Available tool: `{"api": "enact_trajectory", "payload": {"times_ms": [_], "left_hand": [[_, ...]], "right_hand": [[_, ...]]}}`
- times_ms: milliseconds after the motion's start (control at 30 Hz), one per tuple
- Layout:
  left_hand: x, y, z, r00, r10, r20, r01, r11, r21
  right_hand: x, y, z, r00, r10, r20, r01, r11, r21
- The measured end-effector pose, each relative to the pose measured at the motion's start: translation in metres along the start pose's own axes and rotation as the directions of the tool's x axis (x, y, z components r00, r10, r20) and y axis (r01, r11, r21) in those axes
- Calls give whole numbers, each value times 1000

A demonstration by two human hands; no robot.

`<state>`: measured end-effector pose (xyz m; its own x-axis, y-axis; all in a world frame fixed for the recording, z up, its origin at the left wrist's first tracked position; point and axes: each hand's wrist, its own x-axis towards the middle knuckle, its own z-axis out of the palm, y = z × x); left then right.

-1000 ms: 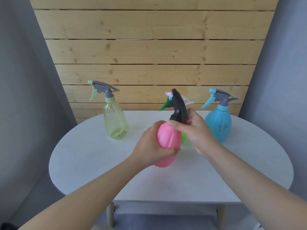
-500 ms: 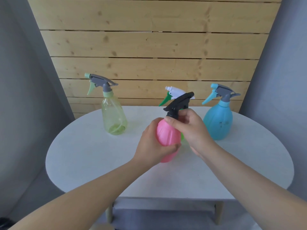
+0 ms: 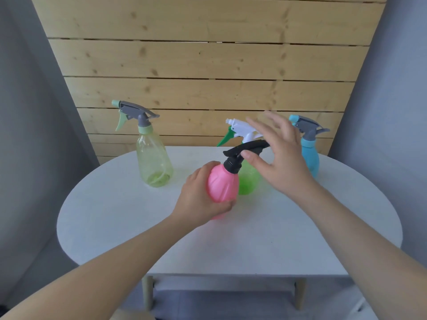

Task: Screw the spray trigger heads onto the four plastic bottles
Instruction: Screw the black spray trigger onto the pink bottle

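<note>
The pink bottle (image 3: 222,184) sits at the centre of the frame, tilted slightly right, its base on or just above the white table (image 3: 111,218); contact cannot be confirmed. The left hand (image 3: 200,199) is wrapped around the lower left of the bottle body, fingers curled under it. The black trigger head (image 3: 242,153) is seated on the neck, nozzle pointing left. The right hand (image 3: 278,158) is spread wide and grips nothing; only the thumb tip lies against the trigger head, just above the collar.

Handling, as a judgement: the bottle appears to be empty, thin-walled plastic, therefore light and easily tipped. The wall probably flexes under pressure; hold the ribbed body firmly but without squeezing. The surface looks smooth, so the ribs offer the best purchase against rotation. Apply torque at the threaded black collar, not at the lever or nozzle, which are thin and act as a weak handle.

Behind it stand the green bottle (image 3: 248,181), centre, the yellow bottle (image 3: 153,162), centre left, and the blue bottle (image 3: 310,158), centre right. Each carries a trigger head. Thread tightness on any of them cannot be determined.
</note>
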<state>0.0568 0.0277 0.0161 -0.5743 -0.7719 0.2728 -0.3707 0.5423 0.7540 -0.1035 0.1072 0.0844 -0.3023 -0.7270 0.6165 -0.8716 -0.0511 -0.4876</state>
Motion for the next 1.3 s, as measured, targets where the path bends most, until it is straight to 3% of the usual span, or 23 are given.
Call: {"api": "enact_trajectory", "payload": {"times_ms": [67, 200, 267, 367, 500, 600, 767, 1000, 1167, 1300], "left_hand": [[2, -3, -4, 999, 28, -21, -26, 996, 83], [8, -4, -14, 983, 151, -108, -94, 906, 413], [10, -3, -18, 956, 254, -147, -127, 809, 574], [11, -3, -21, 938, 307, -163, -138, 760, 635], [12, -8, -24, 940, 308, -148, -150, 762, 630], [12, -9, -26, 938, 318, -141, -166, 766, 621], [9, -6, -22, 940, 321, -114, -195, 780, 594], [7, -4, -15, 963, 266, -50, -205, 836, 510], [6, 4, -4, 972, 236, -17, -203, 867, 456], [5, 9, 0, 971, 239, -15, -206, 864, 460]], "right_hand": [[2, 2, -5, 994, 39, 100, -39, 999, -2], [-1, 2, -10, 968, 129, 213, -85, 975, -204], [-2, 0, -11, 943, 202, 263, -198, 979, -42], [-3, 0, -13, 900, 221, 376, -322, 918, 233], [-2, 11, -29, 731, 44, 681, -434, 800, 414], [-4, 16, -36, 659, -45, 751, -439, 788, 432], [-1, 10, -34, 844, 43, 534, -262, 903, 341], [-2, 8, -22, 960, 83, 267, -140, 969, 202], [5, 4, -15, 982, 172, 79, -184, 964, 192], [8, 2, -12, 966, 255, 30, -256, 948, 187]]}}
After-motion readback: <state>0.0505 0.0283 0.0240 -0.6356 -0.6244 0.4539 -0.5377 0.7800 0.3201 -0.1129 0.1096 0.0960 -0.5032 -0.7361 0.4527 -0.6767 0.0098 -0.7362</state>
